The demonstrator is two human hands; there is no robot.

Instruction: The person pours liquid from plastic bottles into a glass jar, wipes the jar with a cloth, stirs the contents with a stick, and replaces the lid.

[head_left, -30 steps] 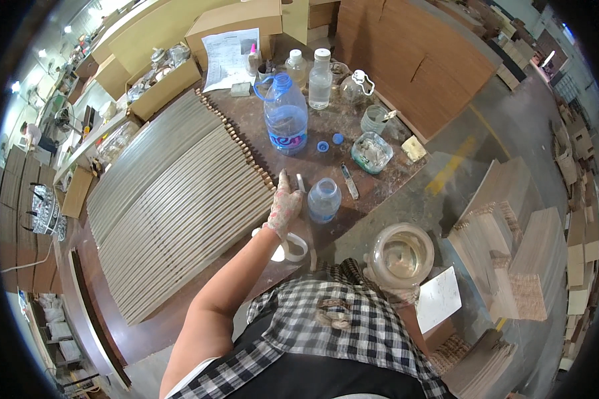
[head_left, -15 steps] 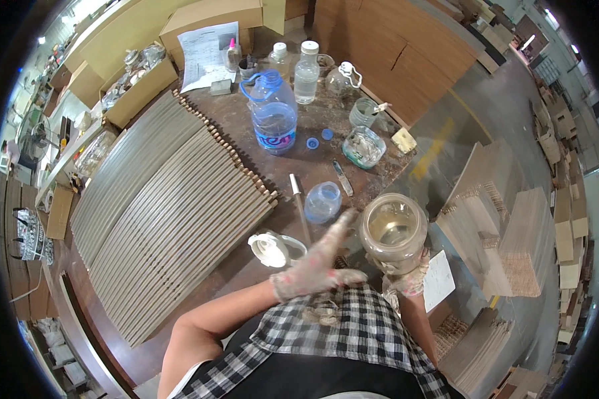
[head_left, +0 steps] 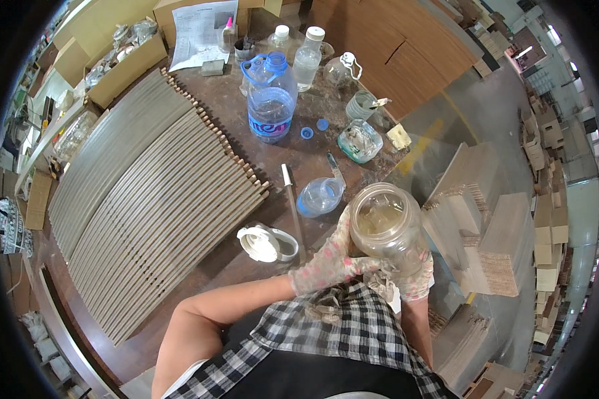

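Both my hands wear pale gloves with reddish spots. A wide-mouthed clear jar (head_left: 411,229) is between them, its opening tilted up toward me, with some cloudy yellowish liquid visible inside. My left hand (head_left: 329,263) is closed against the jar's left side. From below and the right, my right hand (head_left: 417,280) grips the jar, its fingers partly hidden behind it. Just left of the jar lies a small bluish clear plastic container (head_left: 320,197), tipped over. A white lid with a loop handle (head_left: 259,245) rests near my left wrist, beside a thin stick with a white end (head_left: 287,175).
A large stack of long curved strips (head_left: 160,193) covers the left of the table. Farther back stand a blue handled bottle (head_left: 271,103), a clear white-capped bottle (head_left: 306,63), a messy glue tub (head_left: 360,141) and a sponge (head_left: 399,136). Stacked boards (head_left: 492,233) stand at right.
My left hand has moved from open in the air to the jar's side. The small bluish container has gone from upright to tipped over. The whole view has shifted slightly.
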